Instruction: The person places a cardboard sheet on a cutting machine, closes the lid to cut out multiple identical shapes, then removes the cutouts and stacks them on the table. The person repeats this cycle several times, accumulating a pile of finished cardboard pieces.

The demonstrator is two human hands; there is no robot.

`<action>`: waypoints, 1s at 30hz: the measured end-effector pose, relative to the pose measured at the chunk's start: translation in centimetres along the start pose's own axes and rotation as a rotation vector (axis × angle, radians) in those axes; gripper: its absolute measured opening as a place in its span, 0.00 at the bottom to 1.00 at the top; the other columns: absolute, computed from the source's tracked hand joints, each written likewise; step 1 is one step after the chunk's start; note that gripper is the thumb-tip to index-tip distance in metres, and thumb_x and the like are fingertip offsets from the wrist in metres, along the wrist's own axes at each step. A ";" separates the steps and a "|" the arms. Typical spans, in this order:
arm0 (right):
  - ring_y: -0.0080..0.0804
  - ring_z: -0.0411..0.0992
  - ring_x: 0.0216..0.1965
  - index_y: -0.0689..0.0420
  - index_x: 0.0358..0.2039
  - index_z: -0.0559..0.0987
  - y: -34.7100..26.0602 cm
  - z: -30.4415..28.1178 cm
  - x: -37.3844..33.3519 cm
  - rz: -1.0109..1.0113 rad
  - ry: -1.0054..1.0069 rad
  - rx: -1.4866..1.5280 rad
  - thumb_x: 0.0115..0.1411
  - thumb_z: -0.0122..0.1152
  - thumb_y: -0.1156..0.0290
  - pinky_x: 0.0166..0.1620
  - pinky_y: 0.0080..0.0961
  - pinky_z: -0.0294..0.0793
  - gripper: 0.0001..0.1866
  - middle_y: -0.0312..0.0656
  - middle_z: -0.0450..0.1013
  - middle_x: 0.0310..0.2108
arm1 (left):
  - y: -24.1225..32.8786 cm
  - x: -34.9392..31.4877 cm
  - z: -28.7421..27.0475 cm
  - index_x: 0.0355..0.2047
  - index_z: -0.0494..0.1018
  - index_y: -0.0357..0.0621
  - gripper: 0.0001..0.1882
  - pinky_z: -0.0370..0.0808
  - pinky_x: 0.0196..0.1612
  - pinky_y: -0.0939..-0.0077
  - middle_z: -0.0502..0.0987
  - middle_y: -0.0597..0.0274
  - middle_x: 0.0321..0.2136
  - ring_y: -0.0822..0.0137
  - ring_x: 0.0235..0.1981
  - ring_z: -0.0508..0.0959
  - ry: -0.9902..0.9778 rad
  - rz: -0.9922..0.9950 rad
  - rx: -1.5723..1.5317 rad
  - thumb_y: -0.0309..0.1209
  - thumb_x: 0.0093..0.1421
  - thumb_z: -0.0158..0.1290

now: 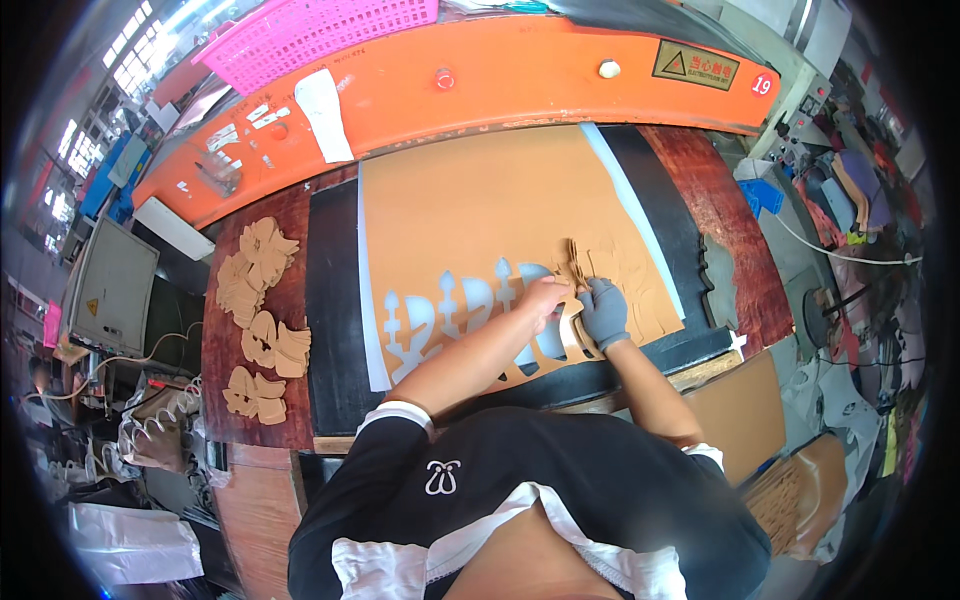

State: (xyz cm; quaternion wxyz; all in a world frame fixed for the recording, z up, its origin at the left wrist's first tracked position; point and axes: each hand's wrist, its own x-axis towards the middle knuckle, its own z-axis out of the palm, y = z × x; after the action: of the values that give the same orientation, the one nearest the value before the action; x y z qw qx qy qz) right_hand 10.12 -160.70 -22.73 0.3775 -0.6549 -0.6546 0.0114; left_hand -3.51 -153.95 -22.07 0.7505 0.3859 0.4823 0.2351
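At a cutting table, a person works over the near right part of a tan sheet (pixel 480 200) spread on a black board (pixel 335 300). The sheet's far edge runs up to an orange beam (pixel 400 95), and a broad uncut stretch lies between the hands and that beam. Strips of the board flank the sheet left and right, with the red-brown tabletop (pixel 700 190) beyond both. The person's torso leans close to the board's near edge, limiting room on that side.

The right hand (pixel 604 312), in a grey glove, curls closed around several upright tan cut pieces (pixel 575 262), held just above the sheet near its near right corner. The bare left hand (pixel 545 300) meets them from the left, fingers bent and partly closed; whether it grips cannot be told.

The sheet is smooth and evenly coloured toward its far edge. Along its near edge, arrow-tipped and rounded openings reveal a pale underlay (pixel 374 350), which also shows at both sides. Right of the gloved hand, cut outlines mark the surface. Loose piles of matching tan shapes (pixel 258 270) line the tabletop's left side, and a pink basket (pixel 320 40) sits above the beam.
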 end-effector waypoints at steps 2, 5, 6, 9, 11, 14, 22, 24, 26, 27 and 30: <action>0.51 0.71 0.32 0.61 0.35 0.76 0.2 -0.2 0.1 0.016 -0.010 0.067 0.53 0.56 0.66 0.35 0.42 0.70 0.13 0.51 0.73 0.31 | -0.5 0.1 -0.3 0.39 0.72 0.46 0.08 0.74 0.41 0.68 0.76 0.64 0.36 0.66 0.37 0.76 -0.107 -0.009 -0.168 0.32 0.61 0.49; 0.51 0.72 0.34 0.60 0.37 0.76 0.0 -0.3 0.2 -0.030 -0.071 -0.030 0.52 0.58 0.64 0.36 0.42 0.71 0.15 0.52 0.73 0.31 | -1.1 0.1 -0.5 0.38 0.72 0.46 0.08 0.73 0.43 0.72 0.76 0.64 0.35 0.67 0.36 0.76 -0.286 -0.041 -0.428 0.34 0.61 0.50; 0.51 0.72 0.34 0.61 0.37 0.75 -0.2 -0.3 0.3 -0.026 -0.091 -0.046 0.51 0.58 0.63 0.36 0.42 0.71 0.16 0.52 0.73 0.31 | -1.2 0.0 -0.5 0.38 0.73 0.46 0.09 0.73 0.43 0.73 0.76 0.64 0.35 0.67 0.36 0.76 -0.247 -0.044 -0.428 0.35 0.61 0.50; 0.51 0.72 0.36 0.60 0.38 0.76 -0.6 -0.3 0.5 0.039 -0.136 -0.062 0.51 0.58 0.64 0.38 0.42 0.71 0.16 0.52 0.73 0.33 | -0.9 -0.9 -0.5 0.37 0.73 0.46 0.09 0.73 0.43 0.73 0.76 0.64 0.34 0.68 0.37 0.76 -0.277 0.021 -0.420 0.36 0.62 0.50; 0.51 0.72 0.37 0.59 0.38 0.77 -0.8 -0.4 0.7 0.107 -0.143 0.011 0.52 0.57 0.63 0.39 0.42 0.71 0.15 0.51 0.74 0.34 | -0.5 -1.6 -0.8 0.39 0.72 0.45 0.10 0.72 0.44 0.72 0.75 0.63 0.38 0.69 0.40 0.74 -0.272 0.077 -0.249 0.35 0.63 0.49; 0.49 0.72 0.38 0.55 0.36 0.79 -0.6 -0.6 0.8 0.224 -0.110 0.097 0.56 0.50 0.57 0.42 0.41 0.71 0.17 0.51 0.75 0.33 | 0.3 -2.2 -1.7 0.55 0.60 0.38 0.24 0.67 0.52 0.67 0.69 0.54 0.50 0.64 0.53 0.67 0.401 0.752 0.509 0.35 0.62 0.49; 0.31 0.72 0.31 0.61 0.31 0.78 0.8 -1.3 1.3 0.553 0.019 0.703 0.58 0.54 0.60 0.36 0.27 0.70 0.15 0.42 0.75 0.28 | 0.4 -1.4 -3.7 0.63 0.53 0.46 0.31 0.43 0.66 0.54 0.49 0.62 0.66 0.63 0.67 0.47 0.405 0.608 1.530 0.44 0.63 0.41; 0.35 0.72 0.32 0.62 0.30 0.78 0.8 -2.5 1.2 0.658 0.146 0.988 0.57 0.53 0.60 0.38 0.29 0.69 0.16 0.43 0.75 0.28 | 0.0 -1.1 -3.9 0.63 0.54 0.45 0.30 0.43 0.66 0.54 0.50 0.62 0.66 0.62 0.67 0.48 0.400 0.587 1.569 0.44 0.64 0.41; 0.29 0.70 0.34 0.60 0.31 0.76 1.7 -5.6 2.1 0.670 0.397 1.059 0.59 0.52 0.62 0.39 0.26 0.70 0.13 0.39 0.73 0.29 | -0.2 -0.8 -3.9 0.62 0.55 0.45 0.29 0.43 0.66 0.55 0.50 0.61 0.66 0.62 0.67 0.48 0.406 0.637 1.547 0.44 0.64 0.40; 0.29 0.71 0.36 0.59 0.37 0.74 2.3 -7.9 2.0 0.701 0.363 1.671 0.59 0.50 0.64 0.41 0.28 0.72 0.12 0.40 0.72 0.30 | -0.5 -0.7 -4.0 0.62 0.56 0.45 0.29 0.43 0.66 0.55 0.51 0.61 0.66 0.61 0.67 0.48 0.435 0.629 1.576 0.44 0.64 0.40; 0.32 0.72 0.33 0.56 0.41 0.72 4.2 -15.7 1.3 0.515 0.421 1.609 0.61 0.49 0.60 0.40 0.31 0.74 0.15 0.40 0.72 0.33 | -0.4 -0.7 -4.4 0.62 0.56 0.45 0.29 0.44 0.65 0.54 0.51 0.60 0.65 0.61 0.67 0.48 0.398 0.664 1.565 0.44 0.64 0.41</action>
State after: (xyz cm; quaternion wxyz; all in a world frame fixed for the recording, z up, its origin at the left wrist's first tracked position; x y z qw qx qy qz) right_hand 21.88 -166.51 -12.98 0.8244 -0.3054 -0.1958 0.4344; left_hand -7.85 -153.14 -23.01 0.0643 0.8628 0.4901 0.1062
